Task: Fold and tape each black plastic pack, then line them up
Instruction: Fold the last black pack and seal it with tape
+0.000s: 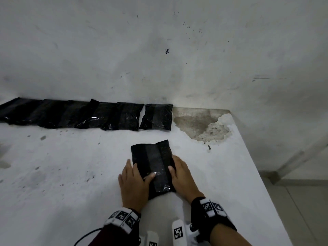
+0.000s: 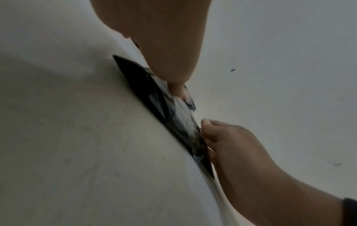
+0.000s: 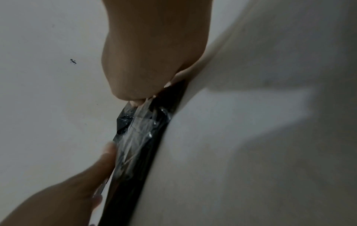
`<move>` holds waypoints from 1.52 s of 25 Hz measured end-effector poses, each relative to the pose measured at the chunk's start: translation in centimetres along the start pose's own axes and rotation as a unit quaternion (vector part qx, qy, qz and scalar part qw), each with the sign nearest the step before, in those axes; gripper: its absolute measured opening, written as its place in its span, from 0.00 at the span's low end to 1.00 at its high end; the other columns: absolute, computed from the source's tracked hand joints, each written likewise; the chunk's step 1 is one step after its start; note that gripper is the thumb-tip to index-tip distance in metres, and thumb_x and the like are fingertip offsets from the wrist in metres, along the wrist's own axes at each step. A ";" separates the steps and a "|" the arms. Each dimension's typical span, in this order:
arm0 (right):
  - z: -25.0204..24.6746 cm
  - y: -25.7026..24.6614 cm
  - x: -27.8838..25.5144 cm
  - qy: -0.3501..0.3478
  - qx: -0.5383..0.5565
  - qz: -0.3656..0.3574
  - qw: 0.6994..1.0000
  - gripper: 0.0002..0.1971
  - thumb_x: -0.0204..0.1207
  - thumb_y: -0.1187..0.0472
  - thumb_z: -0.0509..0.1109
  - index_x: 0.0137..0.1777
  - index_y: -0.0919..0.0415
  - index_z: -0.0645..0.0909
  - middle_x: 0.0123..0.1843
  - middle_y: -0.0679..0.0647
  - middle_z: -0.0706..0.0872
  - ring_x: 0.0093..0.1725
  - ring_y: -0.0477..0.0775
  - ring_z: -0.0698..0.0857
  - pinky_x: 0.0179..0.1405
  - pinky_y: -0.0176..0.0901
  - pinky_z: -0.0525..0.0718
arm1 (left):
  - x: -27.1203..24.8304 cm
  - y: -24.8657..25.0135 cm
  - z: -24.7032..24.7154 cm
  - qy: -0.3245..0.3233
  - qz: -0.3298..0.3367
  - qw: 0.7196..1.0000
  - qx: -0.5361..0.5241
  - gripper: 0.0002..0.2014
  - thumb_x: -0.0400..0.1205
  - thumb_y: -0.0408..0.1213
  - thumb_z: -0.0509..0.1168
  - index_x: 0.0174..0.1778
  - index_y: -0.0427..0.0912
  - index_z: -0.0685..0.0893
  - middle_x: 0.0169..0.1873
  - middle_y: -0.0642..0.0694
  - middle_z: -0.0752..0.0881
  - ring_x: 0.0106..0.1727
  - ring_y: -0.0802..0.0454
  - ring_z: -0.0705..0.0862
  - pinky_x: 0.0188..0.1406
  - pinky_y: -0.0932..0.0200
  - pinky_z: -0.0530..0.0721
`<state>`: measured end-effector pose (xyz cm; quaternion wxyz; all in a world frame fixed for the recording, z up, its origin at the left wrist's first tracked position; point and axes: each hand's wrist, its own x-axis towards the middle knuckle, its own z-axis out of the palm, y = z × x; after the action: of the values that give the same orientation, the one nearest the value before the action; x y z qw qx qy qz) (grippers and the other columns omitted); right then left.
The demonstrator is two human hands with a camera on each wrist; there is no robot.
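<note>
A folded black plastic pack (image 1: 152,162) lies flat on the white table (image 1: 71,166), with a glossy strip of clear tape (image 1: 157,167) running down its middle. My left hand (image 1: 136,176) lies with straight fingers on the pack's left side, its thumb pressing on the tape. My right hand (image 1: 179,173) grips the right edge, thumb on top and fingers curled at the edge. The left wrist view shows the pack (image 2: 173,119) edge-on with the right hand (image 2: 222,137) pinching it. In the right wrist view the left hand (image 3: 86,175) rests on the pack (image 3: 139,137).
A row of several taped black packs (image 1: 71,114) lies along the wall, ending at one pack (image 1: 157,117) that sits slightly apart. Right of it is a chipped, stained patch (image 1: 200,125). The table's right edge (image 1: 257,166) drops to the floor.
</note>
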<state>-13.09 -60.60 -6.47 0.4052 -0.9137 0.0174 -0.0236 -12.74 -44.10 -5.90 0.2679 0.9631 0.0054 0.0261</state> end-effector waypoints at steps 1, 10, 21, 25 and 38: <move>0.2 0.0 -0.2 0.029 0.007 -0.001 1.000 0.24 0.84 0.53 0.54 0.78 0.62 0.66 0.74 0.57 0.71 0.74 0.52 0.65 0.77 0.43 0.63 | -0.2 0.2 0.0 0.009 -0.024 1.000 0.000 0.43 0.74 0.68 0.48 0.72 0.34 0.72 0.77 0.32 0.65 0.76 0.34 0.64 0.75 0.40 0.61; -1.8 -1.0 -0.2 0.019 0.044 -0.014 0.999 0.33 0.75 0.63 0.63 0.80 0.55 0.59 0.78 0.40 0.55 0.71 0.42 0.56 0.68 0.18 0.49 | 2.0 3.4 0.4 -0.059 0.020 0.996 -0.063 0.42 0.68 0.67 0.44 0.78 0.51 0.65 0.80 0.40 0.59 0.73 0.37 0.61 0.72 0.40 0.63; -11.3 3.4 11.8 0.161 0.108 0.098 0.976 0.35 0.68 0.78 0.70 0.75 0.60 0.68 0.69 0.61 0.70 0.64 0.50 0.71 0.63 0.26 0.63 | 16.0 14.8 2.9 -0.106 0.134 0.980 -0.103 0.40 0.75 0.41 0.73 0.80 0.40 0.59 0.82 0.37 0.47 0.79 0.39 0.56 0.78 0.51 0.56; -12.2 6.6 16.0 0.143 0.088 0.161 0.973 0.34 0.69 0.78 0.68 0.76 0.62 0.67 0.70 0.62 0.70 0.69 0.58 0.73 0.65 0.32 0.65 | 18.6 15.8 5.8 -0.112 0.228 0.964 0.077 0.44 0.75 0.62 0.63 0.78 0.34 0.62 0.80 0.29 0.53 0.81 0.34 0.52 0.80 0.46 0.48; -10.9 7.4 17.5 0.025 0.027 0.181 0.983 0.37 0.67 0.54 0.65 0.78 0.57 0.62 0.71 0.59 0.76 0.70 0.64 0.72 0.69 0.57 0.76 | 19.0 16.3 5.5 -0.173 0.200 0.919 0.293 0.43 0.80 0.66 0.50 0.81 0.37 0.49 0.82 0.40 0.52 0.82 0.43 0.44 0.76 0.37 0.34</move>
<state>3.70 -74.53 -4.13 0.4271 -0.8832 0.1919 0.0265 6.45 -60.42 -1.26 -0.0404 0.9690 -0.2262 -0.0907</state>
